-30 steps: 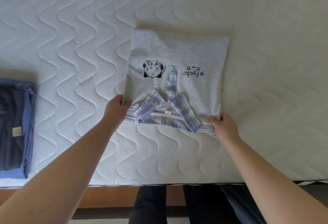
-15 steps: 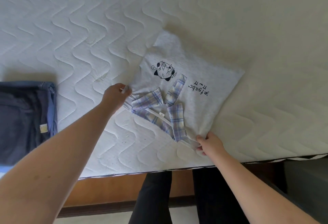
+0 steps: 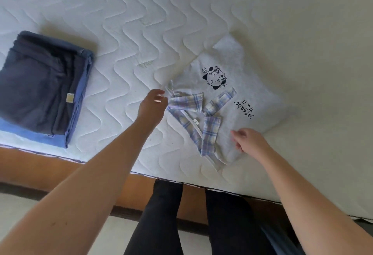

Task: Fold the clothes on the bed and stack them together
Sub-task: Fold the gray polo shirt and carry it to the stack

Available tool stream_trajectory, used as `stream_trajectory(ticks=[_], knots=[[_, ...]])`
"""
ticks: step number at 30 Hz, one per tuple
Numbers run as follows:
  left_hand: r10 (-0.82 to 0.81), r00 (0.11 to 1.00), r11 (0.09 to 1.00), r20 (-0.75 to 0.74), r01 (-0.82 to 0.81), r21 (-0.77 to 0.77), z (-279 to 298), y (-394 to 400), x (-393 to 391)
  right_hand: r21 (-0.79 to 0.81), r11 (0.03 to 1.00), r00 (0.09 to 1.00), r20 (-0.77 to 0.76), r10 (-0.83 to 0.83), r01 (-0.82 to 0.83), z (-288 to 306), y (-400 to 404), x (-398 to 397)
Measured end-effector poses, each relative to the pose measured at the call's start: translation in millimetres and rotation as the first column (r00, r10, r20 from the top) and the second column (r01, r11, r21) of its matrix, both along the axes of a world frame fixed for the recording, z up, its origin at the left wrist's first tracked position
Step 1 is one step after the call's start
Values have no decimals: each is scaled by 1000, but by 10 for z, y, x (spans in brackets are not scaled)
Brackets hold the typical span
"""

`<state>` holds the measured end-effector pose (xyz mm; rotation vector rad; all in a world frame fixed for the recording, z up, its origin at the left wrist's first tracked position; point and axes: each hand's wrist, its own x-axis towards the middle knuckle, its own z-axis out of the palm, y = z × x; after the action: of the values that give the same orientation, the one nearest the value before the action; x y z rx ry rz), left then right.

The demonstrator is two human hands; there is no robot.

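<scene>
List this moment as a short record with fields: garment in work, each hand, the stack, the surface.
garment: folded grey shirt with plaid collar, cartoon print facing up, lying near the bed's front edge
left hand: left hand at the shirt's left collar corner; whether it grips the cloth cannot be told
right hand: right hand fingers curled over the shirt's near right part; grip unclear
stack: dark folded garment on top of a blue one, to the left, apart from the shirt
surface: white quilted mattress
</scene>
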<state>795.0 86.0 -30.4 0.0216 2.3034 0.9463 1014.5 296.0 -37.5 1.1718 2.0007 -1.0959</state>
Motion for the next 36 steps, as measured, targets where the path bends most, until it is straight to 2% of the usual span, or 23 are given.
stream_trajectory(ticks=[4,7,9,12,15,19,21,23,25,29,34,36], knots=[[234,970,969,64,-238,62,38,-42,437,-96,993,979,-199,48,-69,39,114,-442],[400,909,911,114,-408,63,55,-100,770,-187,980,950,-312,11,-73,60,94,-726],[495,856,857,151,-509,76,67,-108,996,-182,966,927,-359,107,-182,45,88,-853],[581,775,783,248,-616,92,-9,-35,1298,-44,896,828,-406,388,-442,16,118,-1067],[603,711,737,362,-670,88,-94,106,1514,63,843,732,-464,498,-534,-28,88,-1316],[698,597,625,394,-777,70,-263,269,1732,279,670,501,-486,717,-688,-233,-36,-1731],[754,543,567,371,-822,49,-342,315,1802,383,593,385,-494,779,-708,-368,-96,-1952],[793,463,495,396,-868,24,-401,354,1843,472,527,300,-475,827,-707,-475,-125,-2204],[805,394,449,444,-893,-22,-369,389,1933,473,441,261,-399,879,-762,-518,-142,-2408],[761,423,522,492,-850,-77,-358,502,2088,412,221,165,-168,972,-884,-618,-160,-2642],[646,566,722,511,-670,-171,-337,603,2245,476,176,140,-109,984,-862,-719,-205,-2706],[610,609,764,508,-621,-173,-369,652,2316,509,147,140,-51,989,-848,-734,-181,-2710]])
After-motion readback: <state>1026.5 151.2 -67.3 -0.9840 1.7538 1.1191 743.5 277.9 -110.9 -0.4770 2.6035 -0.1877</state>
